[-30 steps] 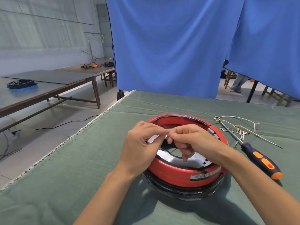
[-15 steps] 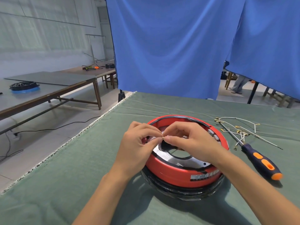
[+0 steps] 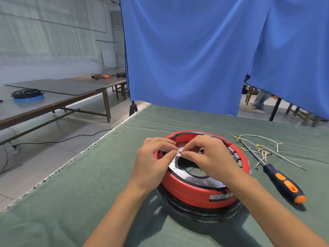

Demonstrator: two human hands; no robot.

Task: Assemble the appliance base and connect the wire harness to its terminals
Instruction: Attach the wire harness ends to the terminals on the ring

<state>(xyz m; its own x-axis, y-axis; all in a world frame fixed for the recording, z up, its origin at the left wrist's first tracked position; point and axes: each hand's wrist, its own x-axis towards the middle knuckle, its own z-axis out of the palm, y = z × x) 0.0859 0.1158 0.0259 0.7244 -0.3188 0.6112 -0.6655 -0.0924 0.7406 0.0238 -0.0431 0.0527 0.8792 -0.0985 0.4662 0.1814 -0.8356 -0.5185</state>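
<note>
Up close, both hands met over the red base (image 3: 204, 191), which sat on the green cloth (image 3: 71, 202). The left hand (image 3: 153, 164) and right hand (image 3: 210, 157) each pinched, thumb to forefinger, a small metal terminal (image 3: 180, 152); it was too tiny to make out clearly. The hands hid much of the base's inside. To the right, apart from the base, lay the loose wires (image 3: 258, 148) and a screwdriver (image 3: 283, 184)
</note>
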